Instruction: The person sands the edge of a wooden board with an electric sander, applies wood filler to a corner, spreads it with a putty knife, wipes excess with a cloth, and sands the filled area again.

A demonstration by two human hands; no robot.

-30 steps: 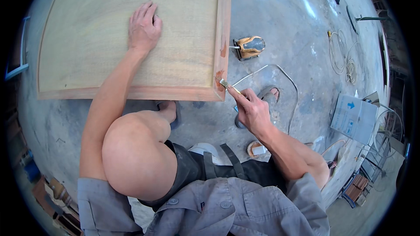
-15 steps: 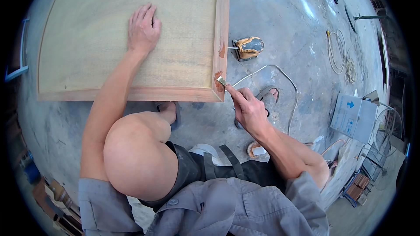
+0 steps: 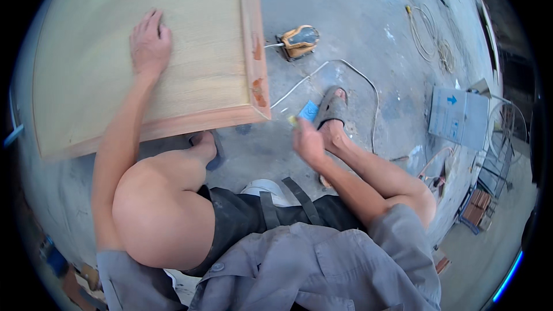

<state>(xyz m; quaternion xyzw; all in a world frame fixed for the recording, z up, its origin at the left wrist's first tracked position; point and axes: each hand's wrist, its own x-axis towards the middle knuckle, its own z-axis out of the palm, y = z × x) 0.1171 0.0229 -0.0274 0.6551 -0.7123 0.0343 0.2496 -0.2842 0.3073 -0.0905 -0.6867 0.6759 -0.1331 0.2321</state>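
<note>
My left hand rests on the pale wooden panel, its fingers stretched out and holding nothing. Reddish-brown filler patches mark the panel's frame near its lower right corner. My right hand is off the panel, to the right of that corner, with fingers closed around a small scraper. Motion smears the scraper, and a yellowish bit shows at its end. Just beyond this hand a small light-blue flat piece lies beside my sandal.
A yellow and black power sander sits on the concrete floor right of the panel. Its pale cord loops near my right foot. Farther right are a coiled cable and a grey-blue cardboard box.
My right hand has drawn the scraper off the filler patch, back toward me. The light-blue piece now shows beyond the hand. My left hand stays on the panel; the view has shifted.
</note>
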